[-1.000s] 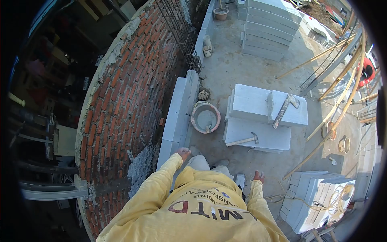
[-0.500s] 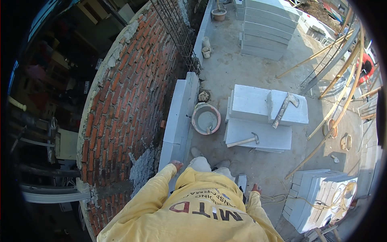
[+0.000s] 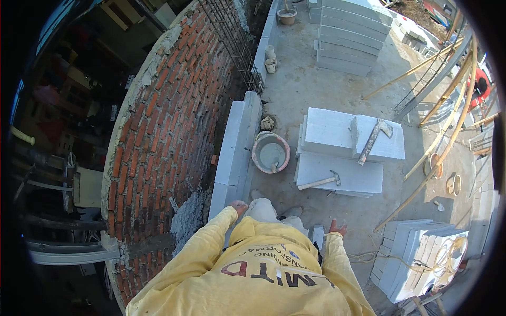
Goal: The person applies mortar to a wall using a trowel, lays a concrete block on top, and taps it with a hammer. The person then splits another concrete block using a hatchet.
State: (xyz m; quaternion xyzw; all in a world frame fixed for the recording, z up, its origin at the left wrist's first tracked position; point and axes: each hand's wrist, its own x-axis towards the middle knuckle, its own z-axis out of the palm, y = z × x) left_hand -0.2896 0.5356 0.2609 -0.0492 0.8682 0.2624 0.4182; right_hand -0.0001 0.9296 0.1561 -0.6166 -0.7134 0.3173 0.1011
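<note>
My left hand (image 3: 239, 206) is low beside the front end of the white block wall (image 3: 227, 152), its fingers curled and too small to read clearly. My right hand (image 3: 337, 228) hangs on the other side of my body, fingers apart and nothing in it. Ahead, a round bucket (image 3: 271, 152) holds grey mortar and a tool handle. To its right, a hammer (image 3: 320, 182) lies on the lower white blocks (image 3: 363, 176). A hatchet-like tool (image 3: 373, 139) rests on the upper blocks (image 3: 328, 129).
A curved brick wall (image 3: 158, 137) runs along the left, with a rebar cage (image 3: 232, 39) beyond. Tall block stack (image 3: 350, 39) stands ahead. Bamboo poles (image 3: 448, 142) lean at right; a person in red (image 3: 478, 87) is behind them. Nearer are blocks (image 3: 406, 258) with a hose.
My left hand dropped back slightly, then moved forward and right again. My right hand has risen slightly and its fingers have spread. The tools and blocks stay in place.
</note>
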